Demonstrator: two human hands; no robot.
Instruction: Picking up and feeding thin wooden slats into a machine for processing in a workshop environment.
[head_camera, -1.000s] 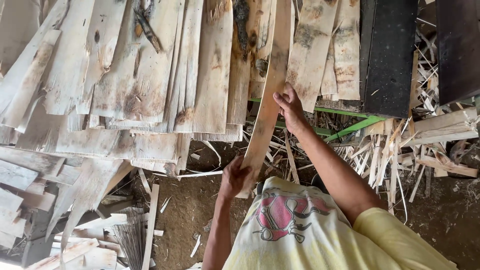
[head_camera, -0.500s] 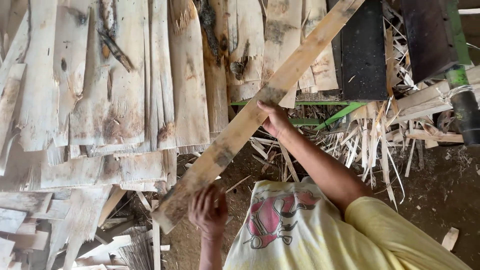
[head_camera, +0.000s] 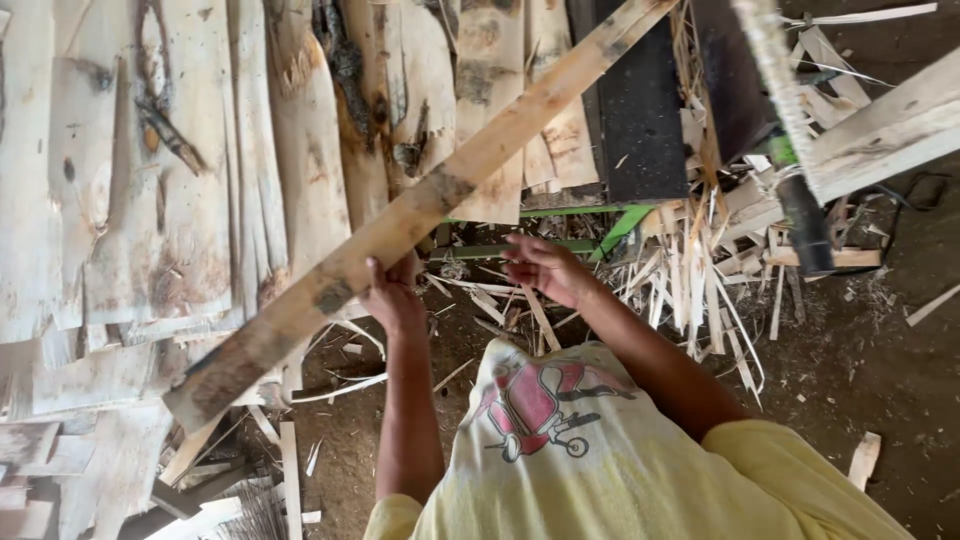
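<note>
A long, narrow wooden plank (head_camera: 450, 190) with dark stains runs diagonally from the lower left to the top right. My left hand (head_camera: 395, 295) grips its lower edge near the middle, fingers wrapped over it. My right hand (head_camera: 545, 270) hovers just right of the plank with fingers spread, holding nothing. Both arms reach out from my yellow printed shirt (head_camera: 590, 440). The plank's lower end (head_camera: 200, 395) lies over a pile of boards.
A stack of rough, bark-edged wooden slabs (head_camera: 200, 180) fills the left side. A green metal frame (head_camera: 620, 225) and a dark panel (head_camera: 640, 120) stand ahead. Thin offcuts and splinters (head_camera: 700, 280) litter the dirt floor (head_camera: 880, 380). A pale beam (head_camera: 880, 130) crosses the top right.
The plank has swung from nearly upright to a shallow diagonal. My right hand has let go of it. My left hand has moved up from its lower end to its middle.
</note>
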